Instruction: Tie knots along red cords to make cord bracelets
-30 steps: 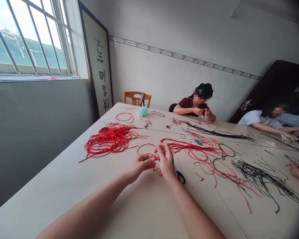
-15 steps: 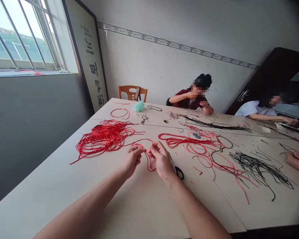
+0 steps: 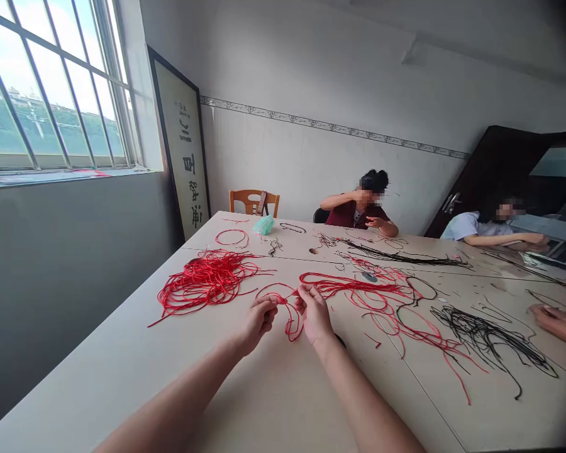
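Observation:
Over the table's near half, my left hand (image 3: 259, 322) pinches a red cord (image 3: 290, 327) between thumb and fingers. My right hand (image 3: 314, 314) grips another part of this cord, with a short stretch running across the gap between the hands. Loops of it hang below and arc behind the fingers. Just past my right wrist a black scissors handle (image 3: 341, 340) peeks out; my forearm hides the rest. To the left of my hands lies a large tangled pile of red cords (image 3: 210, 280), and beyond the right hand a looped red bundle (image 3: 344, 284).
Black cord bundles (image 3: 493, 333) lie on the right of the table (image 3: 283, 402). A green plastic bag (image 3: 263, 224) and a red cord ring (image 3: 231, 237) are toward the back. Two people (image 3: 358, 214) sit across; another person's hands (image 3: 554, 321) show at right.
The view has tilted upward, so the table sits lower. My hands have moved slightly apart, stretching cord between them. The scissors are now mostly covered by my right forearm.

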A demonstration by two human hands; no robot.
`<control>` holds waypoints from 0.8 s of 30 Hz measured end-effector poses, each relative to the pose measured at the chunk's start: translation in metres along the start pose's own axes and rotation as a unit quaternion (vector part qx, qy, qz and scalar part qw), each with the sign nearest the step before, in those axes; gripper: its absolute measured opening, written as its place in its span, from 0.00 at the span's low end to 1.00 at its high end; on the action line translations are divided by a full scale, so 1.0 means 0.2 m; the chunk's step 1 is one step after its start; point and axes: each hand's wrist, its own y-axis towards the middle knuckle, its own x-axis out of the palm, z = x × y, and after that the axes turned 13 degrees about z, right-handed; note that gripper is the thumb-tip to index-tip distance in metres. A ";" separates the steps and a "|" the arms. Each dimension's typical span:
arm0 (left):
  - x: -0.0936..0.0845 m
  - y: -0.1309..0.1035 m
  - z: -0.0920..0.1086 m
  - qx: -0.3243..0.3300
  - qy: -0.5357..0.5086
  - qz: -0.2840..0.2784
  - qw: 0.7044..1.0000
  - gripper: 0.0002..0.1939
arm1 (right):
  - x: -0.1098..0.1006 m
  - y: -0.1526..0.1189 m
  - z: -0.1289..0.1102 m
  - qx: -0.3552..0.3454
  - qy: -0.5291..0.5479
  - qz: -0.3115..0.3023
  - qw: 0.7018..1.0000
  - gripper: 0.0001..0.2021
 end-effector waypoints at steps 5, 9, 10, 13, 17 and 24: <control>-0.01 0.02 0.00 0.005 0.020 -0.009 1.000 0.09 | 0.01 -0.01 -0.01 0.007 0.003 -0.010 1.000 0.10; -0.01 0.02 0.00 0.014 0.028 -0.011 0.999 0.10 | 0.01 -0.02 -0.02 -0.002 -0.005 -0.016 1.000 0.10; -0.01 0.02 0.00 0.015 0.031 -0.009 0.999 0.11 | 0.01 -0.02 -0.02 -0.005 -0.009 -0.017 1.000 0.10; -0.01 0.02 0.00 0.024 0.043 -0.005 0.999 0.12 | 0.01 -0.03 -0.03 -0.009 -0.018 -0.018 1.000 0.10; -0.01 0.01 0.01 0.049 0.054 -0.008 0.997 0.11 | 0.01 -0.03 -0.03 -0.015 -0.021 -0.021 0.999 0.10; -0.01 -0.01 0.02 0.036 0.051 0.003 0.998 0.13 | 0.01 -0.01 -0.01 -0.024 -0.046 -0.027 0.998 0.10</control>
